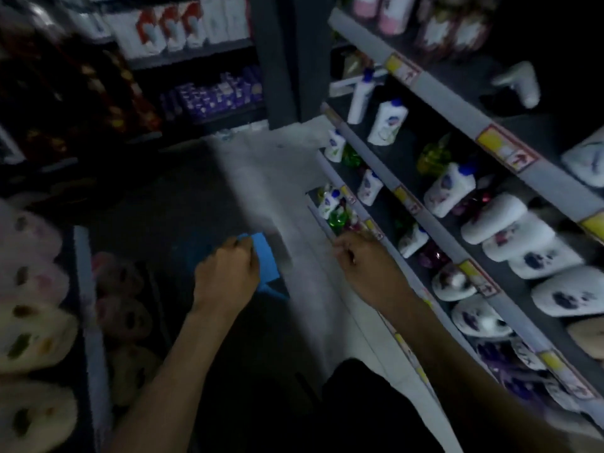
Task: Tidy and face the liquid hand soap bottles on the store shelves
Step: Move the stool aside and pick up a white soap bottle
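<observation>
Left fingers (pixel 244 248) clenched on a blue sheet (pixel 266 261); right fingers (pixel 343 249) curled by blurred soap bottles (pixel 327 202), grasp unclear.

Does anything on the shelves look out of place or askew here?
Yes. What looks like a white bottle lies on its side, alone, on the upper shelf at right, and the blue-capped bottles below stand scattered with gaps rather than in a faced row. The dark, blurred frame hides finer detail.

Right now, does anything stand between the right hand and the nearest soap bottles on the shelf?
Nothing visible does. The right hand is at the shelf's front rail, and the nearest white bottle and green bottle stand just beyond its fingertips. The picture is dark and blurred.
</observation>
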